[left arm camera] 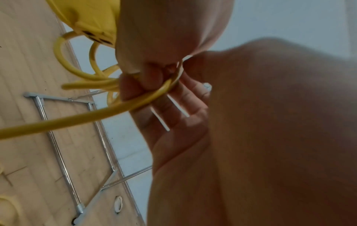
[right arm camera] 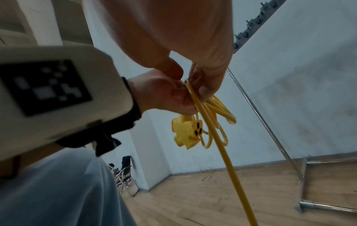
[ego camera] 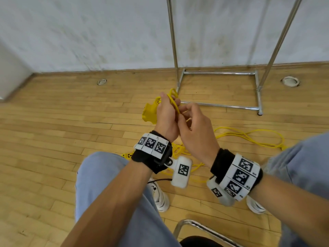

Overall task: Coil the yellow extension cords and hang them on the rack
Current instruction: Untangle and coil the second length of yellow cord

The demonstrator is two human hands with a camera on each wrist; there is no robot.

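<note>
My left hand [ego camera: 170, 103] is raised over the floor and grips several small loops of yellow extension cord [ego camera: 173, 97]. The cord's yellow socket block [ego camera: 149, 114] hangs beside its knuckles. Close against it, my right hand [ego camera: 185, 114] pinches the same cord. In the right wrist view my right hand [right arm camera: 191, 79] holds the cord [right arm camera: 210, 126] by the left hand [right arm camera: 166, 96]; the socket block [right arm camera: 188, 132] dangles below. The left wrist view has left hand [left arm camera: 146, 85] fingers curled round the cord [left arm camera: 81, 119]. More cord [ego camera: 249, 138] lies loose on the floor. The chrome rack [ego camera: 219, 73] stands ahead.
I am seated, with my knees on either side and white shoes [ego camera: 161, 198] on the wooden floor. A chrome chair frame [ego camera: 188, 224] is at the bottom. Round floor sockets [ego camera: 290, 81] sit near the wall. The rack's hook rail [right arm camera: 251, 29] is overhead.
</note>
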